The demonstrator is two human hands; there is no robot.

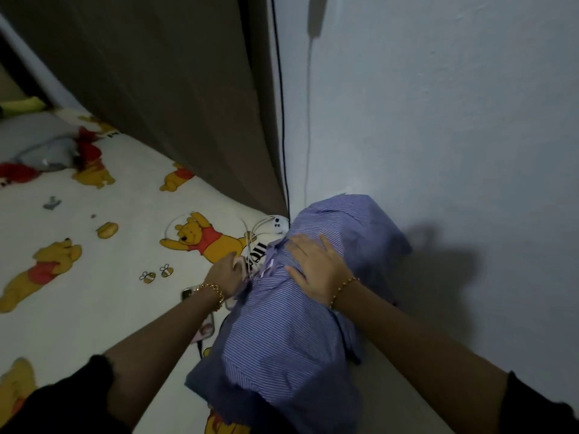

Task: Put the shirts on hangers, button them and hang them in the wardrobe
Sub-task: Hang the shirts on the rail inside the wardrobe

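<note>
A blue-and-white striped shirt (282,333) lies bunched on the bed against the wall. My right hand (316,267) rests flat on its upper part, fingers spread. My left hand (227,272) sits at the shirt's left edge by the collar opening. Its fingers curl round a pale pink piece that looks like a hanger (239,263). A lilac bit of the hanger (270,267) shows in the collar opening; the rest is hidden under the cloth. A white garment with black letters (255,253) lies under the shirt's top.
The bed sheet (125,245) carries yellow bear prints. A brown curtain (188,104) hangs behind it, and the white wall (438,136) is close on the right. A white plug with thin cables (277,223) lies by the corner. A phone (205,330) lies under my left forearm. Red and grey cloth (62,151) sits far left.
</note>
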